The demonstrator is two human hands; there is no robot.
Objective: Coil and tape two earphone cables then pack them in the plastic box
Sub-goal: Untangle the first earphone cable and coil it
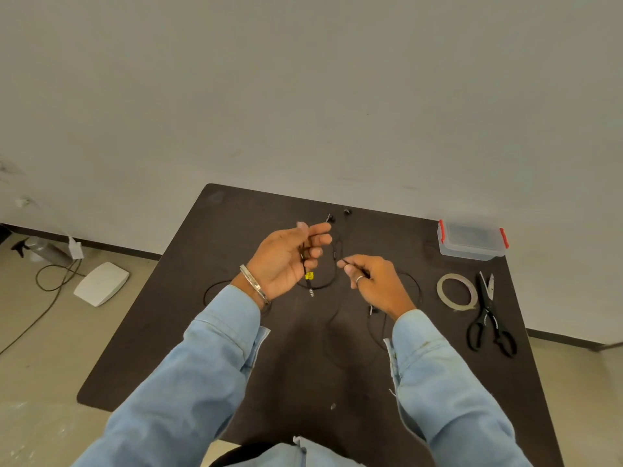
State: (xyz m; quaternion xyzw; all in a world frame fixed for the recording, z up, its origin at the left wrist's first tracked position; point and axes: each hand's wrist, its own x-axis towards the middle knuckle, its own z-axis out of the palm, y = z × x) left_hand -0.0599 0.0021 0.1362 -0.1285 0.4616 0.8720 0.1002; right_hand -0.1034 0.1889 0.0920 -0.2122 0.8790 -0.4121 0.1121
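We see a yellow tag (pixel 309 275) on the earphone cable (pixel 332 276), writing unreadable; left hand (pixel 286 259) curled round cable loops above the table (pixel 236 237); right hand (pixel 374 281) pinching the strand; plastic box (pixel 472 240) far right

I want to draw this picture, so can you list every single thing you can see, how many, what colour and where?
Table: one, dark brown, centre.
Earphone cables: black; one held in both hands, more lying loose on the table; exact count unclear.
Plastic box: one, clear with red clips, far right corner.
Tape roll: one, pale, right side.
Scissors: one pair, black, beside the tape.
Spray bottle: one, grey, on the floor left.
White flat device: one, on the floor left.
Left hand: grips the cable, raised above the table.
Right hand: pinches the cable.
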